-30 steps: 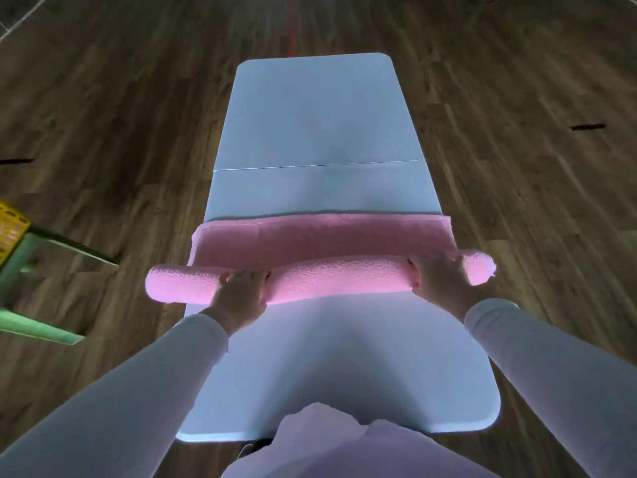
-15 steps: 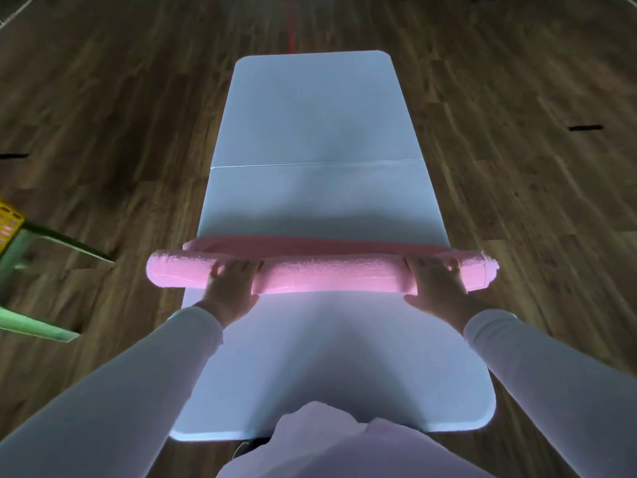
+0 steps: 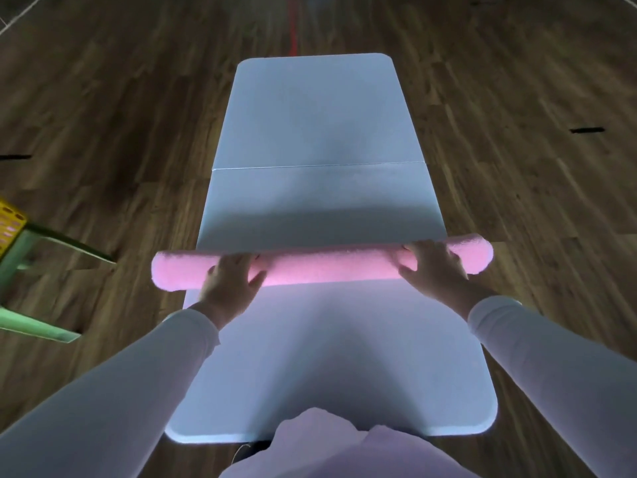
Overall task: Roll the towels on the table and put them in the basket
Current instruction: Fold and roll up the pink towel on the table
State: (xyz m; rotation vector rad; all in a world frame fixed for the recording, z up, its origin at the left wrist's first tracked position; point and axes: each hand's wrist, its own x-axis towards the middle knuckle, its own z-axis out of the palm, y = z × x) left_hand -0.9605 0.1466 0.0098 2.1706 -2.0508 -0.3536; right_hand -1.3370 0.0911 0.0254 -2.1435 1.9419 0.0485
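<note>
A pink towel (image 3: 327,267) lies across the white table (image 3: 317,125) as one long roll, and both ends stick out past the table's side edges. My left hand (image 3: 229,284) presses on top of the roll left of its middle, fingers spread over it. Near the roll's right end my right hand (image 3: 432,267) lies over it the same way. No flat part of the towel shows beyond the roll. A corner of the yellow basket (image 3: 10,225) shows at the left edge of the frame.
The basket sits on a green stool (image 3: 34,277) on the wooden floor, left of the table. The far half of the table, past its fold seam (image 3: 317,165), holds nothing. My torso is at the table's near end.
Both hands pushed the roll away from me. The flat strip of towel beyond it shrank and is now wound in. My fingers lie flatter on the roll than before.
</note>
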